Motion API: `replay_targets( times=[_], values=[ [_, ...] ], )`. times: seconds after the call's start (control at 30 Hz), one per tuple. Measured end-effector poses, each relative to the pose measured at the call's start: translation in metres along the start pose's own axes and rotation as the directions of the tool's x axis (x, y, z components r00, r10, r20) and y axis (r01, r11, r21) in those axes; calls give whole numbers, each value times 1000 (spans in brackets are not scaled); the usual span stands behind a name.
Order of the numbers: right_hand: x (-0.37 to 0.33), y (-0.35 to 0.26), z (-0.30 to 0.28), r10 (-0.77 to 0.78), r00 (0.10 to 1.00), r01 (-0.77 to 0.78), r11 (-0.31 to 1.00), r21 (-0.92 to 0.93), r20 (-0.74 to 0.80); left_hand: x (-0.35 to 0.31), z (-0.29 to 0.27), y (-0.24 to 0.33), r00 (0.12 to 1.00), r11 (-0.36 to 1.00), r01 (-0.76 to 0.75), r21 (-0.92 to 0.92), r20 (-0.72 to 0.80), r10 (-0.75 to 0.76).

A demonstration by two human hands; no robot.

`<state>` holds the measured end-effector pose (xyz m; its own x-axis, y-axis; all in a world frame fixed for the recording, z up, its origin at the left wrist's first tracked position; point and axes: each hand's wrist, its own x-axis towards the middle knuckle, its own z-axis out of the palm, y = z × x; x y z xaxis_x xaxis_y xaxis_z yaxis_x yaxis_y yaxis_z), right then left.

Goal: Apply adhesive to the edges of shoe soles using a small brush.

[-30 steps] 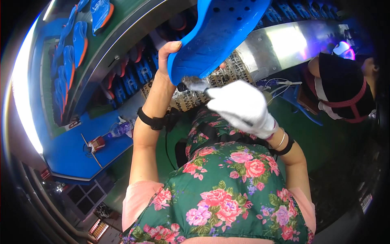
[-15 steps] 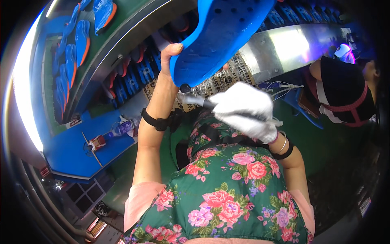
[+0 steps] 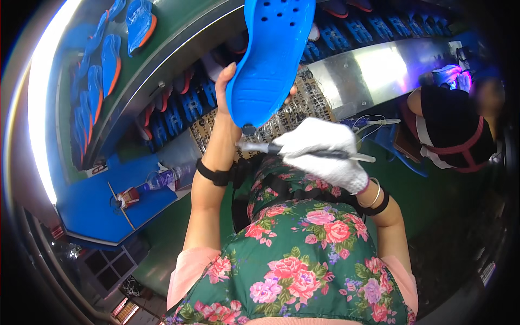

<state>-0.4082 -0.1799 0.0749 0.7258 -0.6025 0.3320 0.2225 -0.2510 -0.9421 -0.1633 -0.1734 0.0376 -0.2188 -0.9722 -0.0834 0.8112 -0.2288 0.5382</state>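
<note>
A blue shoe sole [image 3: 261,76] with small round holes toward its far end is held up in front of me. My bare left hand [image 3: 223,89] grips it from beneath, thumb along the left edge and a fingertip showing at the right edge. A small dark patch marks the sole's near tip. My right hand [image 3: 319,146], in a white glove, is closed round a slim brush-like tool [image 3: 273,148] with a dark handle and pale ends. The tool's pale tip points left, just below the sole's near end and apart from it, slightly blurred.
Blue soles with orange edges [image 3: 111,62] stand on a green surface at left. Beyond my hands runs a metal rail [image 3: 374,67] with shoes along it. A brown taped sheet [image 3: 314,100] lies beneath. A blue table [image 3: 92,203] holds a bottle [image 3: 162,179]. Another person [image 3: 452,130] is at right.
My left hand has shifted the sole a little down and left and turned it more upright, its inner face more toward me. The tool and my right hand have moved slightly down.
</note>
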Motion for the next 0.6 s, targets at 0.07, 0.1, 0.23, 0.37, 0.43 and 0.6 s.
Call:
replay_targets(
  times=[0.07,0.1,0.23,0.37,0.43,0.6],
  values=[
    [7,3,-15,-113,979,98,991,-94,-171,-10,-4,-14,982,944,91,-316,188,-31],
    [14,5,-24,-144,965,92,969,-227,-221,-17,3,-22,998,931,48,-362,50,-32],
    [43,10,-54,-419,894,244,752,-612,-159,-27,-4,-43,997,917,75,-391,4,-80],
    [64,16,-79,-528,840,297,640,-709,-125,-26,2,-49,989,900,149,-410,81,-127],
    [56,8,-64,-535,844,323,561,-762,-37,-31,-2,-44,988,909,151,-389,64,-137],
    [1,-1,8,-368,924,364,752,-550,110,-36,-12,-32,998,930,32,-367,-44,-52]
  ],
)
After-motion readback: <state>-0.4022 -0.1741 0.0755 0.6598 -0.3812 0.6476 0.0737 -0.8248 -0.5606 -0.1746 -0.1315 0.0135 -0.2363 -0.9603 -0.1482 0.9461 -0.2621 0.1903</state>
